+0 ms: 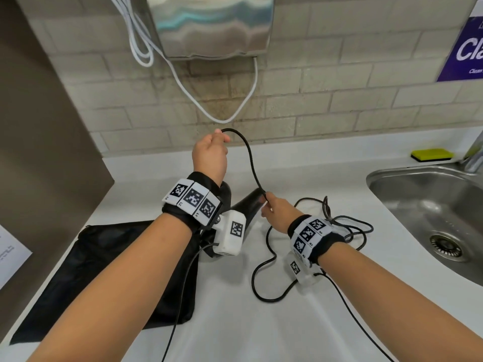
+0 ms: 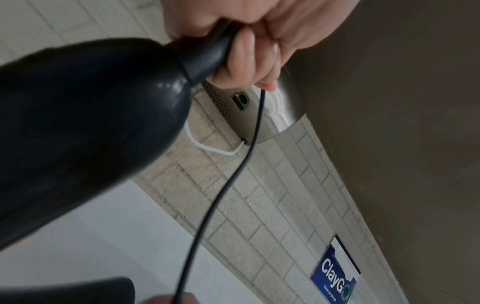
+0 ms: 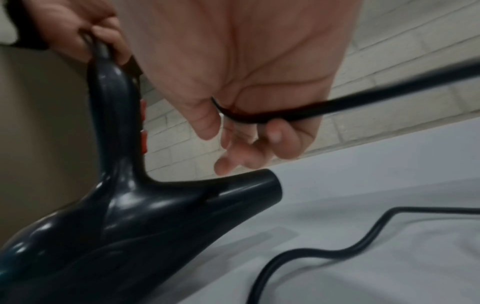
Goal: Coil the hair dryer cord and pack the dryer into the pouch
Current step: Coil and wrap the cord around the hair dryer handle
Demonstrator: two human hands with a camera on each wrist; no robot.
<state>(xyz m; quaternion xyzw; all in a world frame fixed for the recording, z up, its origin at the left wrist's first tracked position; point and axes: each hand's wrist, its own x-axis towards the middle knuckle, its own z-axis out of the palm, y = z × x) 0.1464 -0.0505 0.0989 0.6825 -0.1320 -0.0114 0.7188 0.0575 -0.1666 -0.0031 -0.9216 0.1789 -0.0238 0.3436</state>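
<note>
A: Forearms filled the near frame, a marker band on each wrist. Left hand (image 1: 210,152) was raised over the counter's (image 1: 300,163) back edge, fingers curled round the dryer's (image 3: 124,216) handle end where the cord (image 1: 251,163) exits. Dryer hung below it, handle up, nozzle pointing right.

B: Right hand?

A: Right hand (image 1: 277,214) was lower and nearer, just right of the nozzle, thumb and fingers pinching the cord. One strand arched from the left fist down to that pinch.

B: Rest of the cord?

A: Loose on the counter, tangled right of the right wrist, one bend running toward the front edge. Not yet coiled.

B: Pouch?

A: Pouch (image 1: 109,273) lay flat near the counter's left edge, under the left forearm. Looked unfilled; mouth not visible.

B: Sink?

A: Sink (image 1: 418,199) at the right edge held nothing visible; sponge (image 1: 432,154) sat on the ledge behind it.

B: Next?

A: Probably loops gathered toward the left fist; slack lay on the right hand's side.
</note>
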